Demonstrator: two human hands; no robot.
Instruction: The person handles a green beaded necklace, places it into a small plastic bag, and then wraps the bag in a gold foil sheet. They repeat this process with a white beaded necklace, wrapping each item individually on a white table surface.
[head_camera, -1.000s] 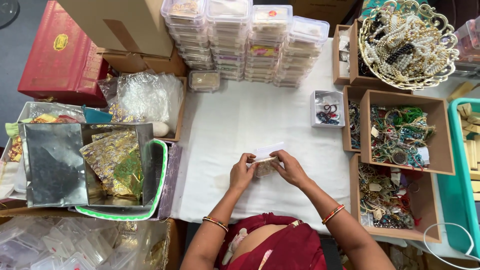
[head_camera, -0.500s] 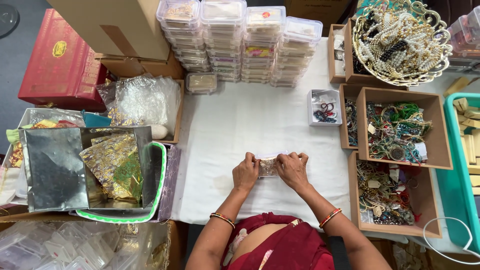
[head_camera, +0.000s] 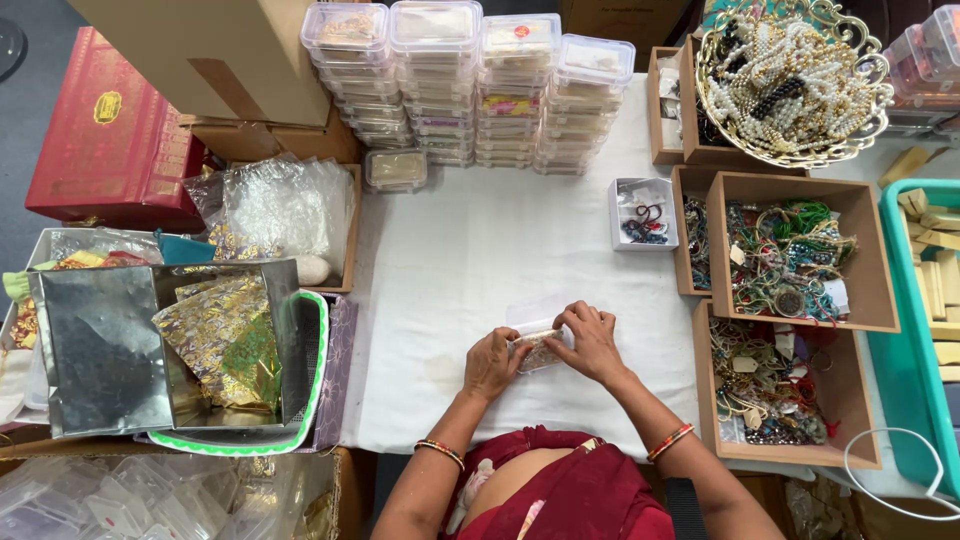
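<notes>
Small clear pouch (head_camera: 538, 350) pinched between left hand (head_camera: 492, 364) and right hand (head_camera: 592, 343), fingers closed on both ends, just above white tablecloth (head_camera: 480, 250), near table's front edge.

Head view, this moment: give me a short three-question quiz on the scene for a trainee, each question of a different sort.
1. True or false: both hands hold the small clear plastic pouch over the white tablecloth.
2. What fills the ornate gold-coloured wire basket at the top right? A) pearl-like bead necklaces B) folded cloth C) coins
3. Fill in: the stacked clear plastic lidded boxes stand at the ___ edge of the cloth, away from the person.

Key
1. True: the left hand and right hand both grip it with their fingers.
2. A
3. far
</notes>
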